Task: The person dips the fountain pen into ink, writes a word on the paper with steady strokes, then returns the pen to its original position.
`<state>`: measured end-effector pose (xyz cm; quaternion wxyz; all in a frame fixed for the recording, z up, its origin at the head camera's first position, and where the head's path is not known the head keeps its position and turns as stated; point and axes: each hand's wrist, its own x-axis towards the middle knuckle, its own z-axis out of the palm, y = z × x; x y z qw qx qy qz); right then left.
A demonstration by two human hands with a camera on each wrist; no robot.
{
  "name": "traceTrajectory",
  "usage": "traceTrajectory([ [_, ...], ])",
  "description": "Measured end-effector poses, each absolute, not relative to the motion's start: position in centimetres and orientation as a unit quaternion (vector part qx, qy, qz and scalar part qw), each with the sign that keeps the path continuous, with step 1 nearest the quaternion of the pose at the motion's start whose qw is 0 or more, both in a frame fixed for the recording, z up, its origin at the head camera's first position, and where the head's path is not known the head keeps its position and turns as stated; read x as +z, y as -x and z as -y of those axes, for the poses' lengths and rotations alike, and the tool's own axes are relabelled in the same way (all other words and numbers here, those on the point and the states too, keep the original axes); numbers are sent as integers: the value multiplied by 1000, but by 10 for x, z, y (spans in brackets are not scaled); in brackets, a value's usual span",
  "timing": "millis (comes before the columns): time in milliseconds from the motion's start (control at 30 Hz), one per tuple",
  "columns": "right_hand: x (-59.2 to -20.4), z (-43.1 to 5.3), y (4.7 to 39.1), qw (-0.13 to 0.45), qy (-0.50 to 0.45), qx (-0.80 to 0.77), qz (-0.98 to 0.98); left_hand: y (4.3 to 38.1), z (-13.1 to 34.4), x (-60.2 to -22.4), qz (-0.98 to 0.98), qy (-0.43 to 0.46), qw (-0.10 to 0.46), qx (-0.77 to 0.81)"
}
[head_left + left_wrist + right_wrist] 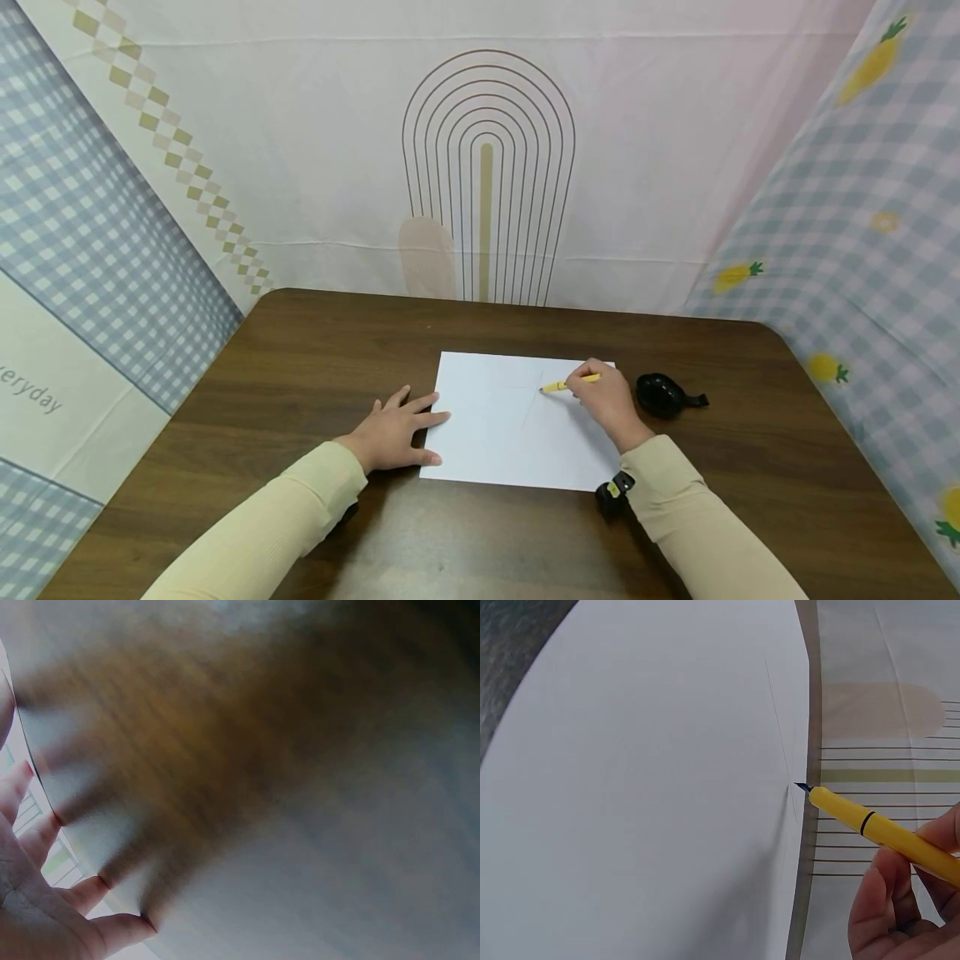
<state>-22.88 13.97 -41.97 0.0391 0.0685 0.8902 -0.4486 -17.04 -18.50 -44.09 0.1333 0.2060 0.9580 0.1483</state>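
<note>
As the right hand (606, 402) pinches a yellow pen (557, 387) over paper (480, 442) on the tabletop (360, 358) in the head view, the left hand (393, 432), spread wide, should steady the paper's left edge. The left wrist view shows it gripping nothing. In the right wrist view, the nib (802, 787) is beside a thin line (780, 735); light pressure suits.

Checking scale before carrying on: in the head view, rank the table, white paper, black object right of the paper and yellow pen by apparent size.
1. Table
2. White paper
3. Black object
4. Yellow pen, partly hidden; ranked by visible area
</note>
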Motion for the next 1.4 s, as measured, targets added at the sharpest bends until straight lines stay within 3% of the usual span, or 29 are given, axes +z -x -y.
traceTrajectory([
  [1400,-416,-140,225,35,-38,-419,-907,168,184,-437,-957,-208,135,150],
])
